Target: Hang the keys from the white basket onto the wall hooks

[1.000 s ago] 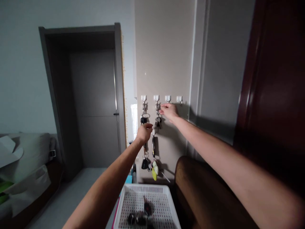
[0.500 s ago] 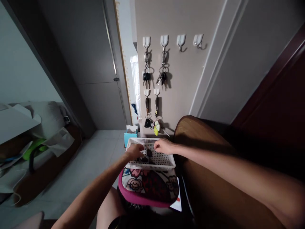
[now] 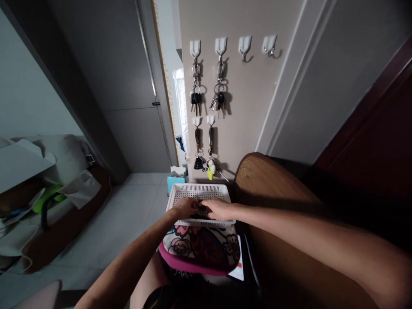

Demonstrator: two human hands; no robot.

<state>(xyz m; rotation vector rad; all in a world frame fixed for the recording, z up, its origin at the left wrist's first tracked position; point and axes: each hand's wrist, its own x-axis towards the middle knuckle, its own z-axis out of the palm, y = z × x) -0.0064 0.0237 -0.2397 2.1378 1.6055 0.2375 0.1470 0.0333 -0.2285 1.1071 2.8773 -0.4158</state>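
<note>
A white perforated basket (image 3: 222, 189) rests on a cushion (image 3: 180, 249) with a flower print and pink edge, in front of me. My left hand (image 3: 186, 207) is in it, thumb and fingers pinched together. Just to its right, my right hand (image 3: 216, 208) has its fingers closed, the fingertips almost meeting the left ones. Between them is a small dark item (image 3: 201, 208) with shiny bits, mostly hidden by the fingers; its exact kind cannot be made out. Both hands appear to grip it, low over the basket floor.
On the wall, white hooks (image 3: 221, 44) hold several bunches of keys (image 3: 219, 101); two upper-right hooks (image 3: 245, 44) carry no keys. A brown wooden surface (image 3: 267, 184) stands at the right. Behind the basket is a blue box (image 3: 175, 185). A cluttered sofa (image 3: 61, 159) is at left.
Both hands have come together over the dark item in the basket, the right moving left and down. Earlier they were apart, with dark items lying between and below them. The view has shifted slightly.
</note>
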